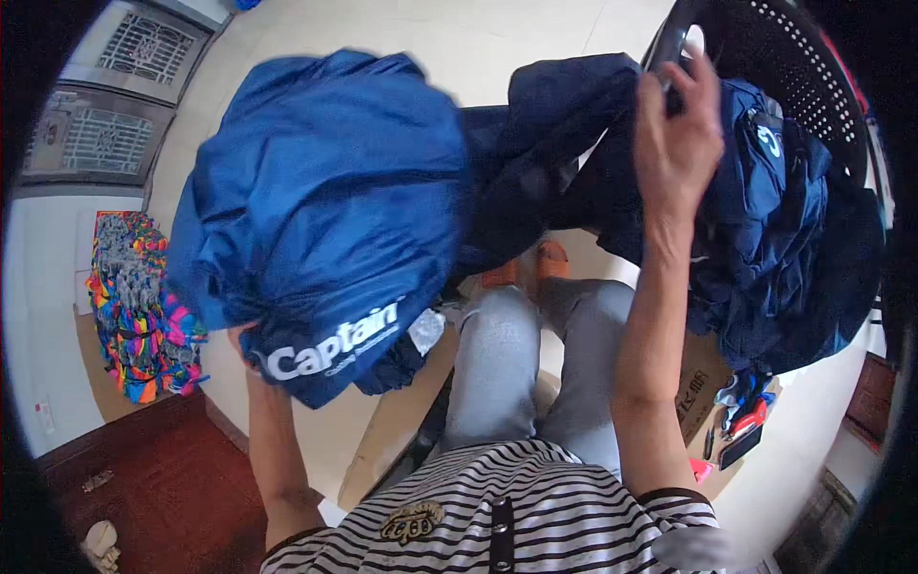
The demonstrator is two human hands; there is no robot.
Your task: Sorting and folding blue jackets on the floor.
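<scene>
A large piece of shiny blue nylon cloth (335,182), puffed out and printed with white lettering, is held up on the left. My left hand (245,341) grips its lower edge; most of the fingers are hidden behind the folds. My right hand (681,134) is raised over dark navy cloth beside the basket rim, its fingers bent but apart, with nothing visible between them. Dark navy cloth (564,105) stretches between the blue piece and the right side. More navy nylon cloth (775,230) hangs in a heap on the right, with some white print showing.
A black perforated basket (822,86) stands at the far right. A cardboard box (703,378) with a phone (741,447) and small tools lies near my right knee. Bundles of multicoloured cords (139,306) hang at the left. Behind them are a white wall and a red-brown door (153,488).
</scene>
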